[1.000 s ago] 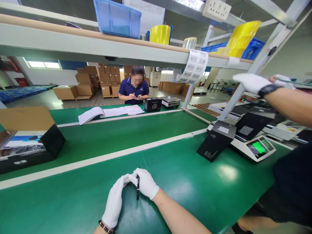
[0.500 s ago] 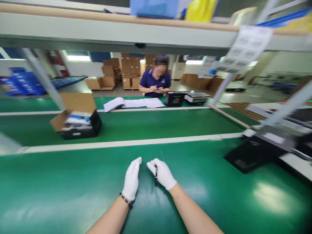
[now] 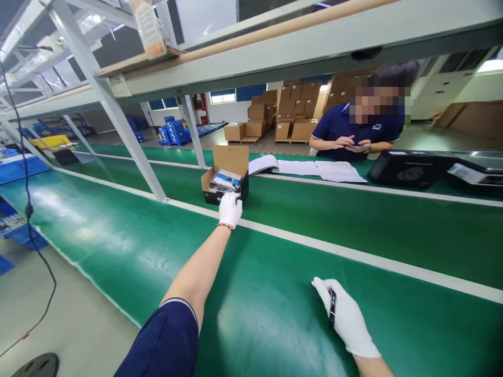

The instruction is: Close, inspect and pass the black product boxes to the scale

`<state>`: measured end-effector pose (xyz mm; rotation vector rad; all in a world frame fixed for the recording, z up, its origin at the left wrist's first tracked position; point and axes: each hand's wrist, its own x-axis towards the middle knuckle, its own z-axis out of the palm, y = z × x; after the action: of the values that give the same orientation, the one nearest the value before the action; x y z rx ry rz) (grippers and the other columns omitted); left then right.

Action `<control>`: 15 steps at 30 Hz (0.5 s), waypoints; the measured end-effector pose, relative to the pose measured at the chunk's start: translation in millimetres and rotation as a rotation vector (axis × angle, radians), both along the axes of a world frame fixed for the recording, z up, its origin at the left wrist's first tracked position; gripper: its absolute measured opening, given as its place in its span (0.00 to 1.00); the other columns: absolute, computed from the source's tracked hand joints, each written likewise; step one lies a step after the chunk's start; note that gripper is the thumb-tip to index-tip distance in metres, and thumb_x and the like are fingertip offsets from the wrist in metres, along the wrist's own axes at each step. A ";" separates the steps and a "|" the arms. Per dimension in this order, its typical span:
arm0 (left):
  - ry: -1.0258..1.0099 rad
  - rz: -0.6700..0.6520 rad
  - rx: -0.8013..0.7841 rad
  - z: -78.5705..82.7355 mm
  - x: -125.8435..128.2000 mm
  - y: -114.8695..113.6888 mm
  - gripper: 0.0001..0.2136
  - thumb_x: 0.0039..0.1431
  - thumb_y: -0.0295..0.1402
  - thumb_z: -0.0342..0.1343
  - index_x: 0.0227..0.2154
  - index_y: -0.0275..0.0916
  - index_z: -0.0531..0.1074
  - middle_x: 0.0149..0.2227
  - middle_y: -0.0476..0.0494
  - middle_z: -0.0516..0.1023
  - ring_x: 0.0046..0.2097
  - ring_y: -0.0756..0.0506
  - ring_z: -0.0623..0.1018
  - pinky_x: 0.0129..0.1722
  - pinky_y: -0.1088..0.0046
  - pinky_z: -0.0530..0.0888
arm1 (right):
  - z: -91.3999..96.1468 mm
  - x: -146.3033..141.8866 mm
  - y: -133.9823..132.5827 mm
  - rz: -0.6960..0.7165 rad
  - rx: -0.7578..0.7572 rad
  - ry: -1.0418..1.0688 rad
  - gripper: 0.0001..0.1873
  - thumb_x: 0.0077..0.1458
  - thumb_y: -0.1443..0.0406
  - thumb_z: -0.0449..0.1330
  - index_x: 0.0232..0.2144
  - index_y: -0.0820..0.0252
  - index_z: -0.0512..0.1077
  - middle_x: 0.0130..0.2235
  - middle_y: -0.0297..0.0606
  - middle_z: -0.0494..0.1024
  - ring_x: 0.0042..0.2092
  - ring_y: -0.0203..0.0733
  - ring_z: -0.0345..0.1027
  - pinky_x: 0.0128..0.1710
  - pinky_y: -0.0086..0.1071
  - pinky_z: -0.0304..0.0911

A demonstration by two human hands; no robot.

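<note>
My left hand, in a white glove, is stretched far out and its fingers rest on the near edge of an open black box with a raised cardboard flap and printed matter inside. Whether it grips the box I cannot make out. My right hand, also gloved, lies on the green belt close to me, closed around a black pen.
A person in a dark blue shirt stands across the line, hands on a small device. Open papers and a black box lie before them. Slanted metal posts rise at left. Cardboard cartons are stacked behind.
The view swung left. My left hand left its spot beside the right one and reached out to the open box. The right hand stayed on the belt with the pen.
</note>
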<state>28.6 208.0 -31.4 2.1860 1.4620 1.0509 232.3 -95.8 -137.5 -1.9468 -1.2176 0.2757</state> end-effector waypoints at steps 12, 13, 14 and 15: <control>0.632 -0.003 -0.102 19.6 2.3 69.3 0.17 0.62 0.38 0.55 0.50 0.36 0.68 0.53 0.38 0.70 0.51 0.41 0.73 0.50 0.55 0.72 | 4.5 0.2 4.0 0.016 0.100 0.072 0.26 0.54 0.43 0.54 0.21 0.58 0.64 0.25 0.34 0.72 0.29 0.39 0.69 0.35 0.28 0.65; 0.657 -0.027 -0.097 24.9 6.0 67.5 0.17 0.62 0.38 0.55 0.51 0.36 0.68 0.52 0.38 0.70 0.51 0.41 0.73 0.50 0.55 0.72 | 4.5 0.6 4.4 0.009 0.107 0.091 0.26 0.54 0.43 0.54 0.21 0.57 0.64 0.25 0.34 0.72 0.29 0.39 0.69 0.35 0.28 0.65; 0.680 -0.053 -0.088 30.5 10.5 64.5 0.17 0.63 0.38 0.54 0.51 0.36 0.67 0.52 0.38 0.70 0.51 0.41 0.73 0.50 0.56 0.72 | 4.5 1.1 4.7 0.001 0.111 0.114 0.26 0.54 0.43 0.53 0.20 0.57 0.64 0.24 0.34 0.72 0.29 0.39 0.69 0.34 0.28 0.65; 0.703 -0.083 -0.075 35.8 15.4 59.9 0.17 0.63 0.39 0.54 0.51 0.36 0.67 0.53 0.38 0.70 0.51 0.41 0.73 0.50 0.56 0.72 | 4.6 1.6 5.0 -0.007 0.112 0.137 0.26 0.54 0.43 0.53 0.20 0.57 0.64 0.24 0.34 0.72 0.29 0.39 0.69 0.33 0.28 0.65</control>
<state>44.1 267.9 4.3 2.6690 1.6016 0.1758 233.9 -90.9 -132.8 -1.8058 -1.1129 0.3252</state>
